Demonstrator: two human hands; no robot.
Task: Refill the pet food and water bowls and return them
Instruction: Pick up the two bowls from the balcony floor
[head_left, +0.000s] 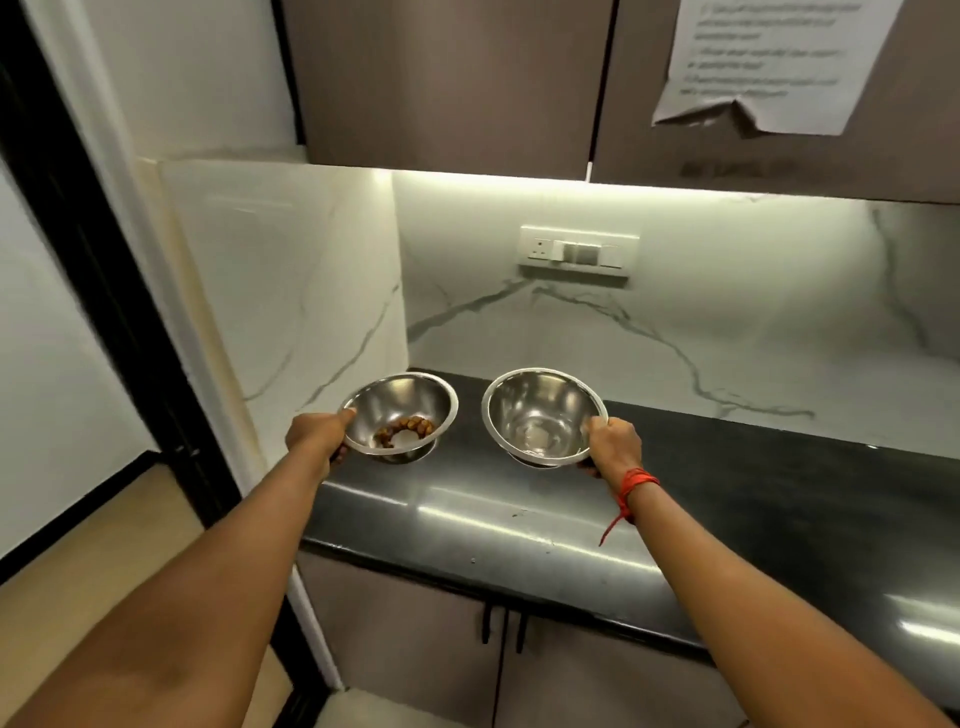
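Forearms (218, 571) over dark glossy countertop (727, 499); marble backsplash (727, 312), wall socket (579, 253).

This is a home kitchen corner. A glossy black stone counter (727, 519) runs over grey-brown base cabinets (415, 639), with white grey-veined marble wall panels (727, 322) behind, a white switch-and-socket plate (578, 250), lit grey-brown wall cupboards (457, 83) above, and a printed paper sheet (769, 62) stuck to one door.

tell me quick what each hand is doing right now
Left hand: closed on the rim of the steel bowl with brown food bits.
Right hand: closed on the rim of the other steel bowl, which holds no food.
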